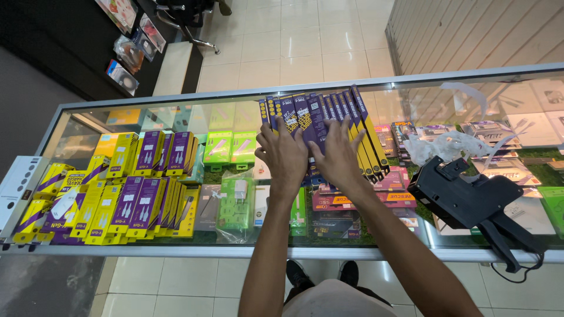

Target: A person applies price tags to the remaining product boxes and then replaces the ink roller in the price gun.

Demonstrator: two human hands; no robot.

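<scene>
A fanned row of purple-and-yellow flat packs (320, 126) lies on the glass counter (176, 249), toward its far edge near the middle. The left hand (284, 154) and right hand (339, 155) both press down flat on it, fingers spread, gripping nothing. The step looks like squaring up the row; next, the palms probably need to slide the packs together evenly. A black price-label gun (470, 196) rests to the right, more yellow packs (117, 199) to the left.
</scene>
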